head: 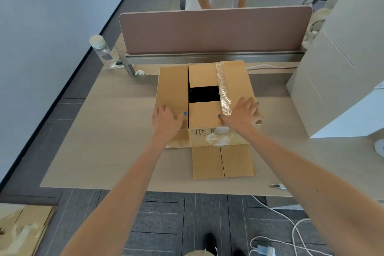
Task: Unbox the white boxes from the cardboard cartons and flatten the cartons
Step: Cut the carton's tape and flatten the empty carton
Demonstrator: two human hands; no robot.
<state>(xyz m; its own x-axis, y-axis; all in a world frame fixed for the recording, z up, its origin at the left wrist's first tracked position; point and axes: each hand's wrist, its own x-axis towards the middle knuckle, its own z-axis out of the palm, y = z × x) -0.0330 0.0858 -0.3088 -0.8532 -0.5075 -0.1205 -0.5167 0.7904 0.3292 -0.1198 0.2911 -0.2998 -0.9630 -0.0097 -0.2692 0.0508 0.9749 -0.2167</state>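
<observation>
Hands: left hand (166, 118) and right hand (244, 113) are laid flat on the carton (172, 89) flaps; grip wide, nothing held.
Carton: set on the table (104, 131), flaps ajar.
Risk: the flaps could be caved inward by pressing.

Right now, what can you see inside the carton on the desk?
Only a dark gap shows between the inner flaps of the carton; no white box is visible there. The flaps cover the rest, so its contents cannot be told.
</observation>
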